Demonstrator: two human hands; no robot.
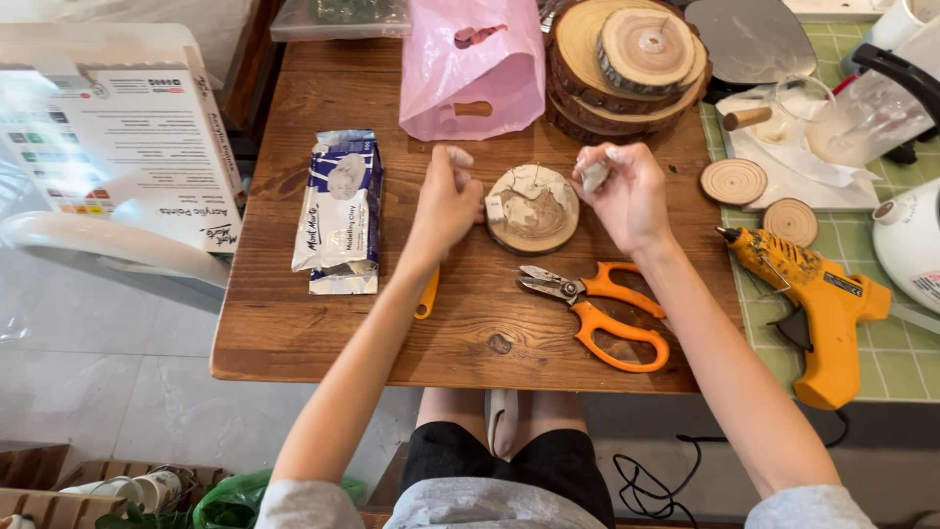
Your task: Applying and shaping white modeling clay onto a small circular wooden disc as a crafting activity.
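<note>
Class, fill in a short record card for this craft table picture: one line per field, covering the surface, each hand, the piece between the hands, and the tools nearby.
Surface: wooden table
Left hand: pinching a small lump of pale clay, raised over the table
Right hand: holding a bit of grey-white clay
Between hands: round wood slice with clay shapes and thin pins on it
Tools: orange-handled pliers; yellow glue gun on a green mat
Also: clay packet, pink bag, stack of wood slices
</note>
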